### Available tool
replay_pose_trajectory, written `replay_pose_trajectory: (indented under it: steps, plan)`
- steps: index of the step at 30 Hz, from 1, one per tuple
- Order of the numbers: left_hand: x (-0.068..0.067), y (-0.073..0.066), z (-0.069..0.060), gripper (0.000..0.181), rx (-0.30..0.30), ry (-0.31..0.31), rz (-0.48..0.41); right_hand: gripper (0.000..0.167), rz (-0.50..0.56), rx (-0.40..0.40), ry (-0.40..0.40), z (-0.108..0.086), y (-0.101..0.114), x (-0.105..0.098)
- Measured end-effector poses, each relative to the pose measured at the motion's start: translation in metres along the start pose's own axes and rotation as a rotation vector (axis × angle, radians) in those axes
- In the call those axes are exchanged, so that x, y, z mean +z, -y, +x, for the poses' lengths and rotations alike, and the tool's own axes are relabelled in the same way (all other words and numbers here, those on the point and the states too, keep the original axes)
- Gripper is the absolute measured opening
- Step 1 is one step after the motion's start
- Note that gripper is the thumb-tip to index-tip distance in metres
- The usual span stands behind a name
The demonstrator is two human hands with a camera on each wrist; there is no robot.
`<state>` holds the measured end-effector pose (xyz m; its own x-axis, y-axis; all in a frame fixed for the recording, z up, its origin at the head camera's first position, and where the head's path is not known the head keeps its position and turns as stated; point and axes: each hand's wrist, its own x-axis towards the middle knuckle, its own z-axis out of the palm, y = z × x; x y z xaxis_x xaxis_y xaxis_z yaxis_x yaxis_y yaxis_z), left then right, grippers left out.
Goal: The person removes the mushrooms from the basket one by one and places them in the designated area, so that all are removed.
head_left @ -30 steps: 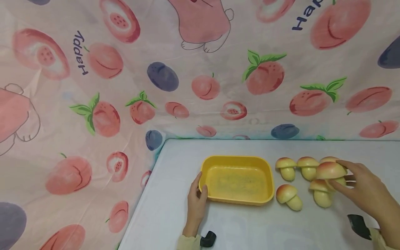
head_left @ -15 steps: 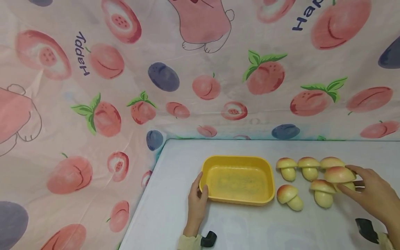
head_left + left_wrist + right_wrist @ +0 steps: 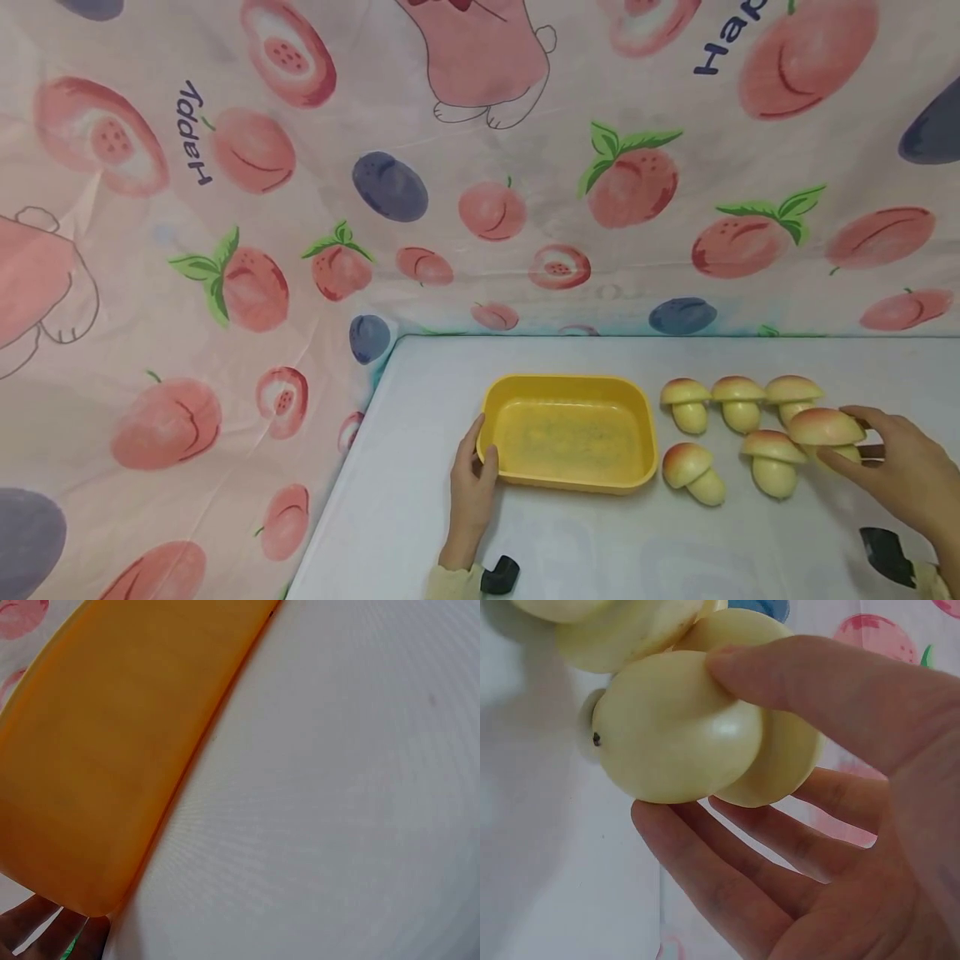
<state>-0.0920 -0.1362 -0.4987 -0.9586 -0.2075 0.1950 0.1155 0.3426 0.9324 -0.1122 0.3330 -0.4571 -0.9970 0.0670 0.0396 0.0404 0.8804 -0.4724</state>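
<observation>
My right hand (image 3: 896, 467) pinches a toy mushroom (image 3: 827, 427) with a reddish-yellow cap, thumb on one side and fingers on the other. In the right wrist view the thumb presses on its pale rounded stem (image 3: 679, 727), and the fingertips sit under it. Just left of it stands another mushroom (image 3: 774, 462), and behind it one more mushroom (image 3: 793, 393); the held one partly covers that one. A yellow plastic tub (image 3: 566, 483) rests on the white table. At its left end my left hand (image 3: 472, 492) grips the rim and side, with part of the fingers hidden behind the wall.
Between the tub and my right hand lie more mushrooms: two in the back row, a left mushroom (image 3: 686, 405) and a middle mushroom (image 3: 738, 403), plus a tilted mushroom (image 3: 693, 473) in front. A fruit-patterned cloth (image 3: 495, 275) hangs behind and left of the white table (image 3: 600, 542).
My right hand has moved right and slightly toward me with the mushroom, uncovering more of the back-row mushroom behind it. The left hand and the tub have stayed in place.
</observation>
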Motion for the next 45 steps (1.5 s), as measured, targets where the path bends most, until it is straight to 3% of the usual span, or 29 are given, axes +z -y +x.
replay_pose_trajectory:
  steps: [24, 45]
  plan:
    - [-0.001, -0.001, 0.0, 0.047, 0.003, 0.004, -0.005, 0.073, -0.025, 0.055, 0.015, -0.006, -0.008, 0.005]
    - [0.0, -0.002, 0.0, 0.047, -0.002, -0.004, -0.003, 0.087, -0.011, 0.156, 0.21, 0.003, -0.024, 0.019]
